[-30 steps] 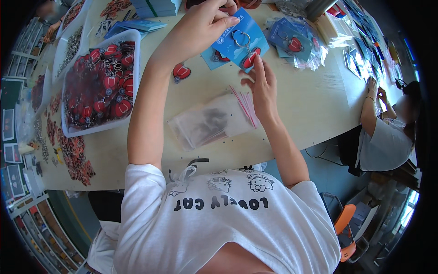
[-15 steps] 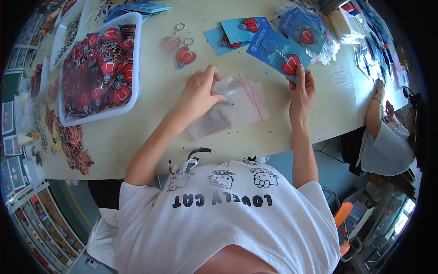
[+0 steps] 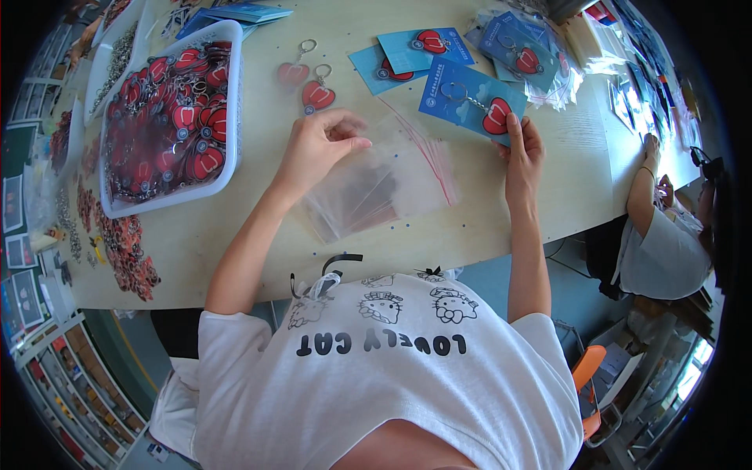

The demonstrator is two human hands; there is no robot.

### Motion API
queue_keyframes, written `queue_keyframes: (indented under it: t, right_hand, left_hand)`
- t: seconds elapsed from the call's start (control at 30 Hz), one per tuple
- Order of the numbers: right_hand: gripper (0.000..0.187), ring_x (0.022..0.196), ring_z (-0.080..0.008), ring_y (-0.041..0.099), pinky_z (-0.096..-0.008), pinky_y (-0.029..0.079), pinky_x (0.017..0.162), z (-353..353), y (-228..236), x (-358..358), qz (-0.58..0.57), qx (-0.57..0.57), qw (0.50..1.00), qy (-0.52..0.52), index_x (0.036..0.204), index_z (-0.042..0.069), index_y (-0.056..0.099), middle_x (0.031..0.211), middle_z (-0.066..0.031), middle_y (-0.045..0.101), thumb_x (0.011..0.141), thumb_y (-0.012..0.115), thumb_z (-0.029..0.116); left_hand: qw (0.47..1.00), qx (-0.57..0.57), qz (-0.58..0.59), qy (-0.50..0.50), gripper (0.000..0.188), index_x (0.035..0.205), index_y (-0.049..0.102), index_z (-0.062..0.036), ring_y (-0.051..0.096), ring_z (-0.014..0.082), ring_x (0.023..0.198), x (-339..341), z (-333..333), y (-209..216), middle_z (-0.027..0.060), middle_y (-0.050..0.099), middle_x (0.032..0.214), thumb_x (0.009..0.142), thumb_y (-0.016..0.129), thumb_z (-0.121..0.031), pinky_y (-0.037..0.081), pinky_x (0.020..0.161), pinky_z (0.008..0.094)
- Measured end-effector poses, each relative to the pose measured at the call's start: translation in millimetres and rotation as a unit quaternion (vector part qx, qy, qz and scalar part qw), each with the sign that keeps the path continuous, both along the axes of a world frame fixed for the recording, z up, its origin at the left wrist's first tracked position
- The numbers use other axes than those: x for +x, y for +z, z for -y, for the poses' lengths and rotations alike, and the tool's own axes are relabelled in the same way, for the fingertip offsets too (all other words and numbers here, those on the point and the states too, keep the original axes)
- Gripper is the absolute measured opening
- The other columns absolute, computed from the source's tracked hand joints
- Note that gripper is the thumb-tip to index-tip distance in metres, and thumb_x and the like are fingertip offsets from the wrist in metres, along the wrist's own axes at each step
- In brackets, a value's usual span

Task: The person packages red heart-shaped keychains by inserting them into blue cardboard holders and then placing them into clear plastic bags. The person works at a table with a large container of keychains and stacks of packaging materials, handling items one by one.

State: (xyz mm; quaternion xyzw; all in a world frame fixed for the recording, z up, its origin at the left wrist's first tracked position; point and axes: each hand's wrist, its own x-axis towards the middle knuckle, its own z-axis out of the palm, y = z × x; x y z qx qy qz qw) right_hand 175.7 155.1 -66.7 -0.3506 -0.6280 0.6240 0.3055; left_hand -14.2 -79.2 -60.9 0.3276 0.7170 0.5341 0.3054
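My right hand (image 3: 523, 160) grips the lower right corner of a blue card (image 3: 450, 102), thumb on its face. Attached to this card is a keychain with a metal ring and a red heart pendant (image 3: 497, 116). Over the left part of a stack of clear zip bags (image 3: 352, 204), my left hand (image 3: 317, 153) is closed, thumb and fingers pinching the edge of a lifted clear zip bag (image 3: 399, 145). The bag's red seal line runs along its right side. Beyond the left hand lie two loose heart keychains (image 3: 318, 95) on the table.
At left stands a white bin (image 3: 235, 117) full of red heart keychains. Small reddish pieces (image 3: 125, 251) are heaped beside it. More light-blue cards (image 3: 376, 69) with hearts lie ahead, and bagged cards (image 3: 525, 55) at the far right. A co-worker's arm (image 3: 644, 184) rests at the right.
My left hand has moved left, raising a clear bag off the stack. The card in my right hand has shifted slightly left and turned a little.
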Motion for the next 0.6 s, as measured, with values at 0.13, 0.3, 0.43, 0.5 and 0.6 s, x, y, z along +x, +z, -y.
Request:
queue_keyframes:
  t: [0.13,0.3,0.43,0.5,0.6]
  right_hand:
    - [0.024,0.064,-0.0006,0.048,-0.0175,0.036,0.056,-11,8,-12,-0.032,0.052,0.997,0.057,0.087,0.008,0.06,0.074,0.0054,0.059,0.097,0.058,0.03]
    - [0.023,0.062,-0.0013,0.041,-0.0184,0.032,0.054,-6,18,-29,-0.066,0.047,0.985,0.153,0.086,0.009,0.057,0.072,0.006,0.051,0.099,0.054,0.028]
    - [0.024,0.061,-0.0022,0.041,-0.0195,0.033,0.054,-13,18,-23,-0.031,0.071,0.966,0.247,0.085,0.005,0.055,0.071,0.0055,0.05,0.097,0.057,0.026]
    - [0.025,0.061,-0.0021,0.038,-0.0195,0.032,0.054,-22,20,-19,0.001,0.085,0.953,0.291,0.083,0.006,0.053,0.07,0.0058,0.048,0.097,0.057,0.026]
    - [0.026,0.062,-0.0017,0.036,-0.0201,0.029,0.053,-40,34,-13,0.081,0.074,0.935,0.336,0.081,0.006,0.05,0.07,0.0059,0.045,0.097,0.058,0.025]
  left_hand:
    - [0.987,0.013,0.151,-0.045,0.013,0.091,0.069,0.0007,0.062,0.009,0.072,-9,-1,4,0.0036,0.068,0.081,0.08,0.073,-0.003,0.05,0.07,0.0221]
    - [0.98,0.041,0.18,-0.069,0.012,0.088,0.07,0.0007,0.062,0.0103,0.072,-9,-5,8,0.0046,0.068,0.081,0.081,0.073,-0.008,0.051,0.07,0.0235]
    - [0.976,0.051,0.198,-0.08,0.012,0.088,0.069,0.0009,0.062,0.0098,0.072,-10,-7,9,0.0043,0.068,0.081,0.081,0.074,-0.008,0.05,0.069,0.0232]
    - [0.973,0.051,0.21,-0.081,0.013,0.088,0.069,0.0008,0.062,0.0095,0.071,-9,-7,8,0.0039,0.068,0.08,0.081,0.074,-0.009,0.05,0.067,0.0225]
    - [0.972,0.035,0.218,-0.085,0.013,0.087,0.068,0.0004,0.061,0.0087,0.07,-5,-10,9,0.0034,0.068,0.079,0.082,0.074,-0.009,0.049,0.066,0.0212]
